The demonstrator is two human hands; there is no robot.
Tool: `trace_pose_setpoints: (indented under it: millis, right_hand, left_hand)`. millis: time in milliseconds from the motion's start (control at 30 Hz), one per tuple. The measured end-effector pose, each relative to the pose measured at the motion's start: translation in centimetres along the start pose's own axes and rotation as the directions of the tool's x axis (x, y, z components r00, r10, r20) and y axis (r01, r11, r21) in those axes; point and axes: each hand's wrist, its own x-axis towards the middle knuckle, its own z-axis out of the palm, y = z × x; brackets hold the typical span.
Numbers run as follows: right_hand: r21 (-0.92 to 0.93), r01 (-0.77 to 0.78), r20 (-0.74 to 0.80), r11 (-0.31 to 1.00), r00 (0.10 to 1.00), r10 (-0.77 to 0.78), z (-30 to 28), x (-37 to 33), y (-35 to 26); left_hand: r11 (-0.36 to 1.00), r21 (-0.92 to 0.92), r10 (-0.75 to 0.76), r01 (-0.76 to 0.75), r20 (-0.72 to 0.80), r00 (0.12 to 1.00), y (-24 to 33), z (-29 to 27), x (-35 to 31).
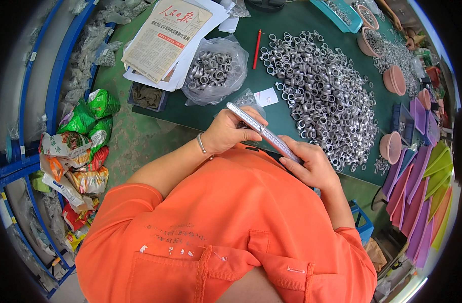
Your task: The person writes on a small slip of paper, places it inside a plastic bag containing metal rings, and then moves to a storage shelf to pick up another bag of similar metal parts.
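Note:
A silvery ring mandrel (277, 141) with graduation marks lies slantwise between my two hands, in front of my orange shirt. My left hand (225, 132) is closed around its upper left part, thumb pressed along the side. Around the middle of the mandrel there seems to be a band, perhaps a ring, but it is too small to be sure. The lower right end sits between the thumb and fingers of my right hand (313, 162). Just beyond my hands, a large heap of metal rings (322, 91) covers the green table (190, 114).
A plastic bag of rings (210, 69), a newspaper (165, 38) and a red pencil (257, 49) lie on the table. A white paper slip (266, 97) is nearer. Pink cups (394, 80) line the right edge, beside colourful bins (418, 202). Blue shelving (64, 65) stands left.

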Motion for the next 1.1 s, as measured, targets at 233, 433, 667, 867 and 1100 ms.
trace_pose_setpoints:
  millis: [233, 433, 667, 867, 1100]
  right_hand:
    - [0.146, -0.112, 0.014, 0.983, 0.994, 0.111, -0.5, -0.6, 0.8]
    - [0.243, -0.573, 0.049, 0.783, 0.813, 0.580, -1.7, -2.7, 2.3]
    - [0.517, -0.486, 0.030, 0.705, 0.833, 0.552, 0.6, 0.9, 5.8]
    - [0.426, -0.334, -0.179, 0.841, 0.880, 0.441, 1.2, 12.4, 8.2]
    - [0.185, -0.244, -0.090, 0.952, 0.960, 0.264, 2.3, 28.2, 11.3]
  left_hand:
    - [0.953, -0.293, -0.139, 0.080, -0.187, 0.972, -0.3, -0.8, 0.4]
    - [0.740, -0.209, -0.670, 0.640, -0.137, 0.730, -3.5, -3.7, 0.8]
    - [0.782, -0.479, -0.569, 0.398, -0.290, 0.769, -8.3, -3.4, 1.9]
    - [0.809, 0.158, -0.385, 0.566, -0.586, 0.713, -7.6, -4.9, 0.9]
    - [0.767, 0.068, -0.532, 0.638, -0.487, 0.693, -10.2, -6.5, -0.3]
